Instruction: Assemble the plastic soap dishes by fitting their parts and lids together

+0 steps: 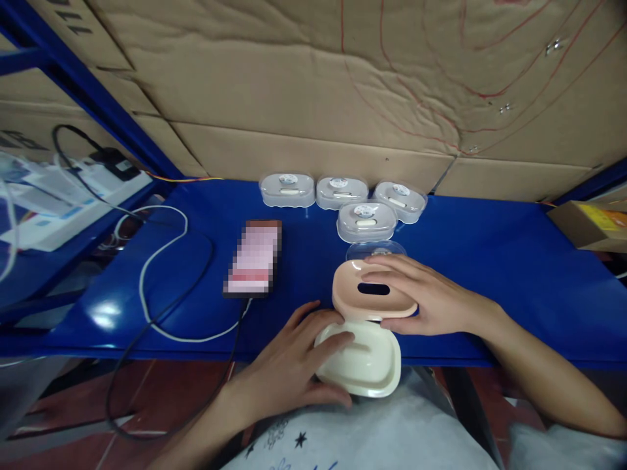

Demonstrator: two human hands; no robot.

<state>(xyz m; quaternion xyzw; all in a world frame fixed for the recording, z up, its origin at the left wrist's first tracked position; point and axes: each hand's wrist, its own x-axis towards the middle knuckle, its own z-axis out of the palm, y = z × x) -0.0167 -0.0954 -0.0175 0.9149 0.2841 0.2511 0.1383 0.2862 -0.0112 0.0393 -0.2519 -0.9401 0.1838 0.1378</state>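
A cream oval plastic dish lies at the front edge of the blue table, tilted toward me. My left hand grips its left end, the fingers over the rim and the thumb below. Just beyond it is a peach oval plastic dish with a dark slot through its bottom. The fingers of my right hand close round its right side, thumb at the near edge. The two dishes meet or nearly meet at their rims. Behind the peach one lies a clear oval plastic cover, partly hidden.
Several clear oval covers with round stickers stand at the back of the blue table. A phone with a blurred screen lies left, trailing a white cable. Power strips sit far left; a cardboard box stands right.
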